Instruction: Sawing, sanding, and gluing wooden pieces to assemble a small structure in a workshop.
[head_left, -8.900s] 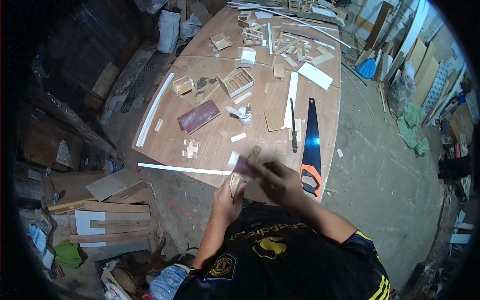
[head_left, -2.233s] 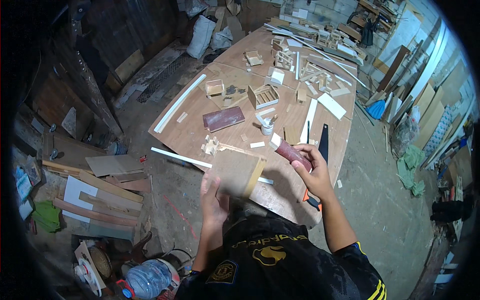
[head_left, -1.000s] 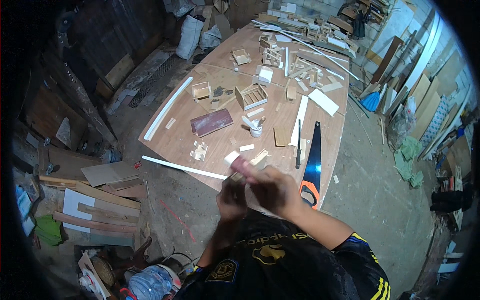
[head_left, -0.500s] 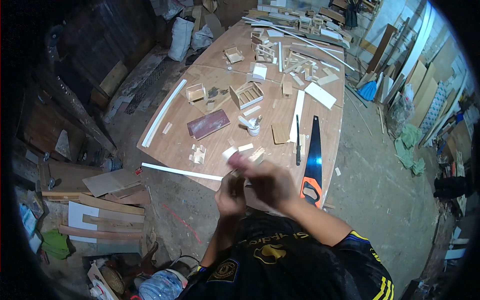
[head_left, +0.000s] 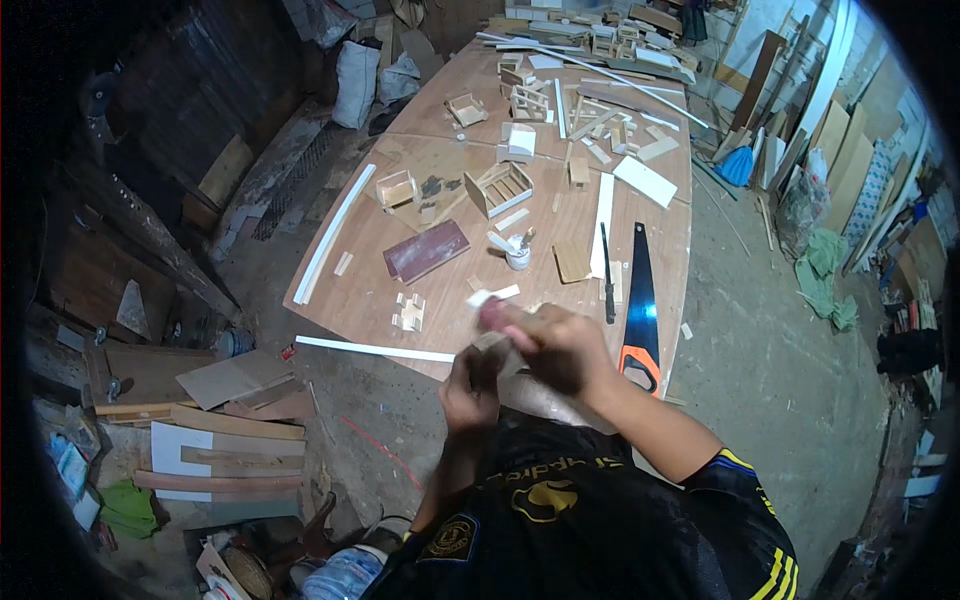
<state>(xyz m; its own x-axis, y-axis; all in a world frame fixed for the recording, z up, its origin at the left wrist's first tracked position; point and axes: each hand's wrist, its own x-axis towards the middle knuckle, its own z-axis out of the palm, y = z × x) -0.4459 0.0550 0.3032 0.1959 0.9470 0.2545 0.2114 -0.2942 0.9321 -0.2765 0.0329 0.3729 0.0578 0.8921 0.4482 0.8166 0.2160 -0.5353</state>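
Close to the near edge of the table, my right hand (head_left: 568, 348) is closed on a reddish piece with a pale end (head_left: 492, 312), which looks like folded sandpaper. Just left of it and lower, my left hand (head_left: 468, 392) is closed around a small pale wooden piece (head_left: 490, 343), mostly hidden by the fingers. The two hands are nearly touching, and motion blurs the fingers of the right one. On the table just past them lies a small pale block (head_left: 507, 292).
A handsaw (head_left: 641, 290) with an orange handle and a dark slim tool (head_left: 607, 272) lie to the right. Ahead are a white pot with brushes (head_left: 517, 257), a maroon board (head_left: 428, 252), a slatted wooden box (head_left: 500, 190) and a small notched wooden piece (head_left: 409, 312).
The view has shifted slightly, so the table things sit a little differently in it. My right hand has moved a little against the left; both keep their hold.
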